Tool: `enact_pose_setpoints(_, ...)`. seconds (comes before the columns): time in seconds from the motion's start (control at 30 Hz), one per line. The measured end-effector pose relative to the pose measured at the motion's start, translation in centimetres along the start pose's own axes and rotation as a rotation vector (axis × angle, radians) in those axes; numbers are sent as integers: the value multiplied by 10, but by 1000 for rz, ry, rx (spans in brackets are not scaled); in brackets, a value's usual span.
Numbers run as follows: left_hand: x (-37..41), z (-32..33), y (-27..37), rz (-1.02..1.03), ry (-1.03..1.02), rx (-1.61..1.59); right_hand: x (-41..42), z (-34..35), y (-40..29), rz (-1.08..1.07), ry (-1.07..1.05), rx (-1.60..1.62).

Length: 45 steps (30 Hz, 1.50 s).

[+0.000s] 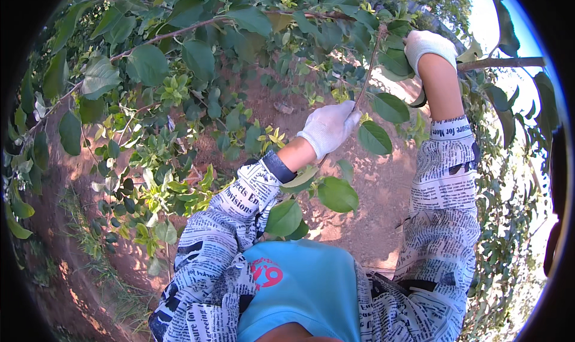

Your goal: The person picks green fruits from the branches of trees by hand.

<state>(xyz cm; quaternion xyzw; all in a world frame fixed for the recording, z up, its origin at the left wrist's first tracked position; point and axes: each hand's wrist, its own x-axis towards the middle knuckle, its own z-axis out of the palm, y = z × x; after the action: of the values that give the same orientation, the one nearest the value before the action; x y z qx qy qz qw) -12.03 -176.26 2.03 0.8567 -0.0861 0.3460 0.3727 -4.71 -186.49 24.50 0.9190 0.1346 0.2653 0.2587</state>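
Note:
My left hand (330, 127), in a white knit glove, is closed around a thin leafy branch (370, 67) at the picture's centre. That branch runs from a joint at the upper right down past my wrist, with broad green leaves (338, 194) at its lower end. Higher and to the right, my right hand (429, 47), also in a white glove, is raised beside the leaves near the joint. Its fingers are mostly hidden behind the glove's back and foliage, so what it holds cannot be told. A dark curved strip (420, 98) shows below that hand.
A long branch (170, 34) crosses the upper left, and a thicker one (503, 63) reaches in from the right. Dense leafy shoots (175, 189) stand at the left. Below lies bare brown soil (373, 184) with patches of sunlight, and grass (103, 270) grows at the lower left.

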Motion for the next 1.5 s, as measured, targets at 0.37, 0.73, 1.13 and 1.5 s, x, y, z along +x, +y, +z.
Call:
enact_pose_setpoints(0.37,59,-68,6,9,-37,215,-36,38,-34,-385,663,513)
enact_pose_setpoints(0.73,74,-109,35,-85,-151,206,-76,175,-54,-402,117,823)
enact_pose_setpoints(1.13,77,-119,24,123,-18,836,-66,340,33,-324,-481,796)
enact_pose_setpoints(1.5,82,-145,55,87,-202,1436,-75,458,8,-444,-584,851)
